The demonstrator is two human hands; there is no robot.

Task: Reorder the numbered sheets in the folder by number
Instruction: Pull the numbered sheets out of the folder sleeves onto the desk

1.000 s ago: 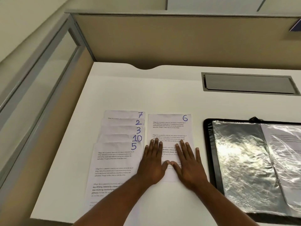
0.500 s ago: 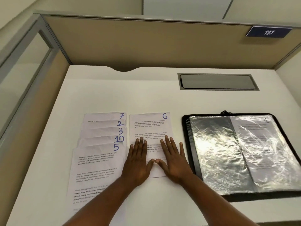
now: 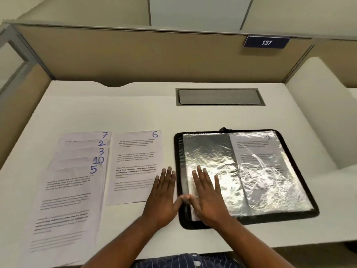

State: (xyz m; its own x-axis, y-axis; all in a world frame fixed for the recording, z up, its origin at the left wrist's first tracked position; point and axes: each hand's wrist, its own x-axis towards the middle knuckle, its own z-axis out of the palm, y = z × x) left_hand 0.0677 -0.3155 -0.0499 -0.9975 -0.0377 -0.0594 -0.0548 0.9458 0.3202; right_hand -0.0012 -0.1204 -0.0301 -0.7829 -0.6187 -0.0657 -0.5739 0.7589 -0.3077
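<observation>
A black folder lies open on the right of the white desk, with shiny plastic sleeves; its right sleeve holds a printed sheet. Left of the folder lies the sheet numbered 6. Further left is a fanned stack of sheets showing 7, 2, 3, 10 and 5, with 5 on top. My left hand lies flat with straight fingers over the lower right corner of sheet 6. My right hand lies flat on the folder's empty left sleeve. Both hands hold nothing.
A grey cable hatch is set into the desk behind the folder. Beige partition walls close off the back and left, and a plate reading 137 hangs at the top right. A white ledge rises at the right.
Both hands have slid right off the middle of sheet 6; the right hand now rests on the folder's left sleeve. The view has also turned right.
</observation>
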